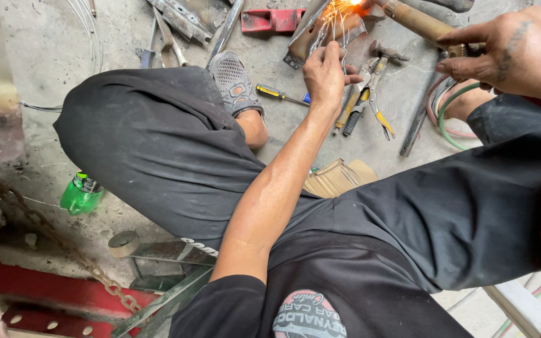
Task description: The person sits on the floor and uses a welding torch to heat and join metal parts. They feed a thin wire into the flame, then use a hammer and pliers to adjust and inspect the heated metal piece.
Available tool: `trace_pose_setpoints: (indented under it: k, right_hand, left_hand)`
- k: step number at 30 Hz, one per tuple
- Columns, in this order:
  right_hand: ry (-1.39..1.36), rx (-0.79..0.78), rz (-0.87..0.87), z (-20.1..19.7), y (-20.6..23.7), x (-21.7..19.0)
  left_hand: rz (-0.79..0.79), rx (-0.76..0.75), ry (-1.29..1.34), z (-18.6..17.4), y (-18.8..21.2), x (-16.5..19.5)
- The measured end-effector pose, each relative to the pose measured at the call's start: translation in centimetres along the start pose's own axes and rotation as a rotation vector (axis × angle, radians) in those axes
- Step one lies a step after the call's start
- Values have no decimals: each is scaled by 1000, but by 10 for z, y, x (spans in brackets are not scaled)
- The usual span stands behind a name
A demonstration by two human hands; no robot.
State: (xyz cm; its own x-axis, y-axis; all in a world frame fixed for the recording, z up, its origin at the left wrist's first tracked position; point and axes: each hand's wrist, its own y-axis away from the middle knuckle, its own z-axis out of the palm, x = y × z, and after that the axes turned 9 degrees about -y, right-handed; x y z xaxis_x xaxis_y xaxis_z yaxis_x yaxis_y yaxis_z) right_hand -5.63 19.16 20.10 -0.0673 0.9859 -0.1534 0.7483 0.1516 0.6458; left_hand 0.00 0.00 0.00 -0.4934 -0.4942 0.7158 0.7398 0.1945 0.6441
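Head view — left hand pinches a thin wire rod, feeding it into sparks on a bent metal piece on the floor. Right hand closed round a brass torch. Rod: light, springy, likely hot near its tip — best held low.

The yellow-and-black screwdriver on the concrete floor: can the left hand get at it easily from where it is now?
Probably yes. The yellow-and-black screwdriver lies uncovered on the grey concrete floor, just beside the left hand, with nothing between them. However, its fingers now pinch a thin wire rod at the sparks, so they are occupied.
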Motion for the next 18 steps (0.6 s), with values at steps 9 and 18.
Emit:
trace_pose_setpoints:
  k: [9,18]
  right_hand:
    - [-32,10,-30,11,6,16]
    - [-9,-4,0,11,6,7]
  left_hand:
    - [14,1,-35,6,11,-9]
    - [4,-3,-50,1,9,-7]
